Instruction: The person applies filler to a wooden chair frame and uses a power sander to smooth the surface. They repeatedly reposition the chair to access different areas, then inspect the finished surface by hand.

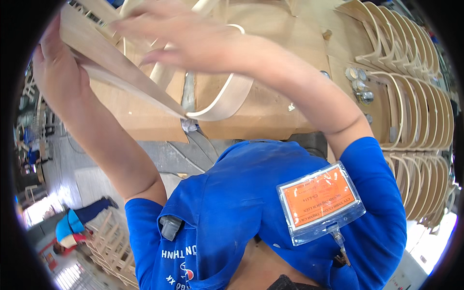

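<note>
A pale bent-wood frame [217,110] slants over the work table, its long flat strip rising to the upper left and its rounded end near the table's front edge. My left hand [60,67] is closed around the strip's far left end, holding it raised. Above the same frame is my right hand [188,38], blurred by motion, with thumb and fingers apart; whether its fingertips touch the wood I cannot tell. Behind the strip lies a narrow grey tool [189,94], partly hidden, with a hose or cable at its near end. More curved wood pieces show behind my hands.
Brown sheeting covers the table [270,108]. Stacked curved wooden frames [411,106] fill the right side. Small round shiny items [358,84] sit beside them, and a little wooden piece [327,35] lies farther back. At lower left, another person [72,224] bends near wooden racks [113,251].
</note>
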A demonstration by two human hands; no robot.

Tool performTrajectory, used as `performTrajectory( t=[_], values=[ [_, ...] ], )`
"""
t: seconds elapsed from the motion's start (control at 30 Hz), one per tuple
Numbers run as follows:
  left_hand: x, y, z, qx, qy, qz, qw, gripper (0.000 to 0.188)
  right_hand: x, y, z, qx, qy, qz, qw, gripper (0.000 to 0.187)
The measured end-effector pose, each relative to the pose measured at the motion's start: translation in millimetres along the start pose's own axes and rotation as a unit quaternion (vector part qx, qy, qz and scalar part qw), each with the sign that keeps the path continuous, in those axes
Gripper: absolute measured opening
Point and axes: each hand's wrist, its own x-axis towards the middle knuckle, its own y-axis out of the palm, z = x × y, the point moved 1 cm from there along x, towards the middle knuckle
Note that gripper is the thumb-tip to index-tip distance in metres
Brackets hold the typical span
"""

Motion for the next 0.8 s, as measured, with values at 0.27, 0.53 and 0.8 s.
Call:
performTrajectory(
  t=[0.27, 0.53, 0.8],
  values=[
    [-18, -58, 3, -0.028, -0.115, -0.057, 0.991, 0.102, -248, -107, -169, -0.232, 0.478, 0.242, 0.812, 0.065],
    [-64, -46, -69, -0.229, -0.147, 0.116, 0.955, 0.08, -465, -150, -225, -0.32, 0.686, 0.282, 0.59, 0.106],
    [-96, -42, -101, -0.135, -0.078, 0.175, 0.972, 0.041, -499, -161, -250, -0.309, 0.63, 0.192, 0.686, 0.083]
  ],
)
